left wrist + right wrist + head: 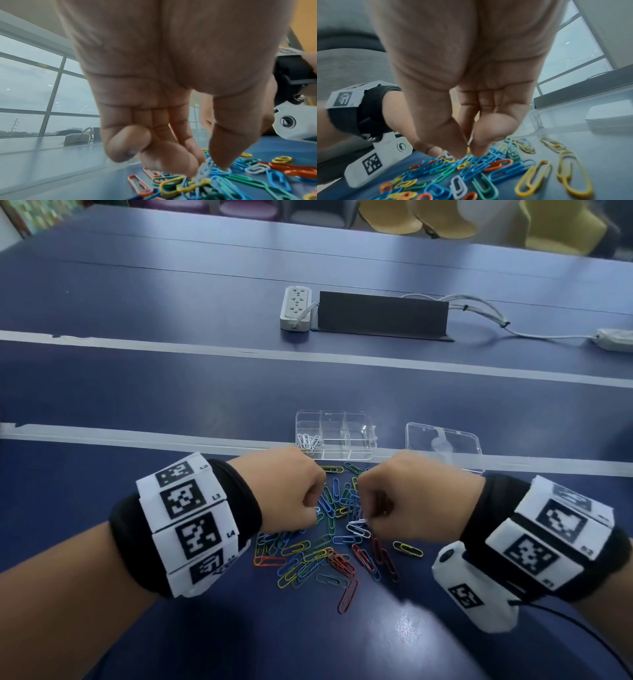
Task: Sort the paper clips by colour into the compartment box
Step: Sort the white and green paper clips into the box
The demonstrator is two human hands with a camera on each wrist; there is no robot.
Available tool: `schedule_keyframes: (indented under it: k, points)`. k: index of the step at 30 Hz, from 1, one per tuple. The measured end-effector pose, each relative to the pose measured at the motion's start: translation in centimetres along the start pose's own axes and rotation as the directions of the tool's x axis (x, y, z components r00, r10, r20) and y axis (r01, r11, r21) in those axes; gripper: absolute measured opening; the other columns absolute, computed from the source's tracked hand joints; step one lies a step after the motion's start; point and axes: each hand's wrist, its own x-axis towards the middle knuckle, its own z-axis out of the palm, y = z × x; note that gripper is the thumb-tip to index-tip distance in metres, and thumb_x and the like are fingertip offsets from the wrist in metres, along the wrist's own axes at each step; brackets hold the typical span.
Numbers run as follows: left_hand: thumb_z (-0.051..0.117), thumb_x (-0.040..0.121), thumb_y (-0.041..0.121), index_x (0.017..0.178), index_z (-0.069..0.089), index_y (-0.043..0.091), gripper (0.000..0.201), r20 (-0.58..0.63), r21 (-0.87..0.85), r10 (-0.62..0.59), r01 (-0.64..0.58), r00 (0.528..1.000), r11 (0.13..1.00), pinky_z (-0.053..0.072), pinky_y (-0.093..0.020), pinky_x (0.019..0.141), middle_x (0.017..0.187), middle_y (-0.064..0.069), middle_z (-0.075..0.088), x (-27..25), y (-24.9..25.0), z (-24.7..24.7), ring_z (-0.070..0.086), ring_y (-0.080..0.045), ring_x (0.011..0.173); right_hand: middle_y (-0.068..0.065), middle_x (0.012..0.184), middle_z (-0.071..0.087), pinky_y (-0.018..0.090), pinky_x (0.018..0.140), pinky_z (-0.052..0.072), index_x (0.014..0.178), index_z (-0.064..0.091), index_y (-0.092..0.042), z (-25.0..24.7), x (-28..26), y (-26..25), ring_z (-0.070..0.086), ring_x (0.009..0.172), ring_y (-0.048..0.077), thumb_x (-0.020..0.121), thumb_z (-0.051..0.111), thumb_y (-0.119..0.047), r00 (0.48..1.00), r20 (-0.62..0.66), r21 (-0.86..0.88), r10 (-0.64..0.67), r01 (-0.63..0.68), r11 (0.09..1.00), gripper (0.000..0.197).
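A pile of coloured paper clips [329, 542] lies on the blue table in front of a clear compartment box [363, 422]. White clips [310, 441] lie in the box's near-left compartment. My left hand [294, 491] hovers over the pile's left side, its thumb and fingertips pinching a white clip [204, 169] just above the heap. My right hand [394, 501] is curled over the pile's right side, thumb and forefinger tips [477, 150] close together on the blue clips [476, 162]. A white clip end [358, 522] shows beside that thumb; whether it is held is unclear.
The box's clear lid [443, 445] lies to the right of the box. Farther back stand a power strip [296, 308] and a dark cable flap [382, 314], with white cables running right. White lines cross the table.
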Motion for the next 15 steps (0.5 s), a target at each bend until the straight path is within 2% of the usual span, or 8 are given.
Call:
schedule_keyframes:
  k: [2,6,8,10,13,15]
  points:
    - [0.053,0.079,0.025,0.076,0.060,0.022,0.008,-0.013,-0.021,-0.001,0.001,1.000,1.000,0.039,-0.022,0.063,0.061,0.010,0.048,0.0,-0.2,-0.1,0.046,-0.011,0.063,-0.013,0.056,0.051,0.008,0.056,0.036,0.082,0.067,-0.023,0.0,-0.1,0.2,0.047,0.055,0.004,0.072,0.060,-0.017,1.000,-0.006,-0.005,0.004,-0.004,1.000,0.013]
    - [0.054,0.080,0.025,0.083,0.065,0.022,0.012,-0.014,-0.108,-0.018,0.016,1.000,0.994,0.041,-0.020,0.063,0.064,0.010,0.055,0.0,-0.5,-0.2,0.049,-0.006,0.062,-0.009,0.056,0.051,0.020,0.065,0.038,0.101,0.067,-0.031,0.9,0.1,0.1,0.043,0.055,0.007,0.074,0.053,-0.012,0.999,0.038,-0.016,-0.023,0.024,1.000,0.035]
    - [0.055,0.080,0.024,0.084,0.066,0.025,0.011,-0.034,-0.159,-0.031,0.025,0.999,0.987,0.043,-0.019,0.065,0.065,0.011,0.056,-0.1,-0.8,-0.4,0.051,-0.004,0.061,-0.003,0.076,0.063,0.022,0.071,0.041,0.104,0.067,-0.030,1.3,0.1,0.0,0.050,0.071,0.018,0.076,0.053,-0.014,0.999,0.032,-0.020,-0.030,0.031,0.999,0.035]
    - [0.055,0.080,0.022,0.083,0.065,0.028,0.011,-0.059,-0.195,-0.038,0.026,0.998,0.981,0.042,-0.015,0.064,0.063,0.010,0.057,0.0,-1.3,-0.7,0.051,0.000,0.059,0.001,0.097,0.067,0.025,0.077,0.042,0.105,0.066,-0.029,1.6,0.2,-0.2,0.056,0.090,0.023,0.078,0.054,-0.017,0.999,0.041,-0.027,-0.029,0.030,0.999,0.031]
    - [0.056,0.080,0.021,0.073,0.059,0.031,0.012,-0.109,-0.234,-0.055,0.029,0.993,0.972,0.037,-0.005,0.058,0.060,0.011,0.058,0.1,-2.2,-1.4,0.052,0.002,0.057,0.000,0.099,0.067,0.024,0.074,0.038,0.099,0.066,-0.027,1.8,0.3,-0.6,0.058,0.095,0.023,0.081,0.056,-0.022,0.998,0.055,-0.063,-0.041,0.044,0.997,0.021]
    - [0.057,0.080,0.022,0.074,0.061,0.030,0.011,-0.138,-0.261,-0.072,0.034,0.988,0.965,0.036,-0.003,0.059,0.064,0.014,0.060,0.1,-2.7,-1.9,0.053,0.003,0.059,0.000,0.094,0.067,0.025,0.075,0.042,0.095,0.066,-0.025,1.9,0.3,-0.8,0.059,0.093,0.024,0.081,0.056,-0.021,0.998,0.053,-0.093,-0.034,0.039,0.995,0.018]
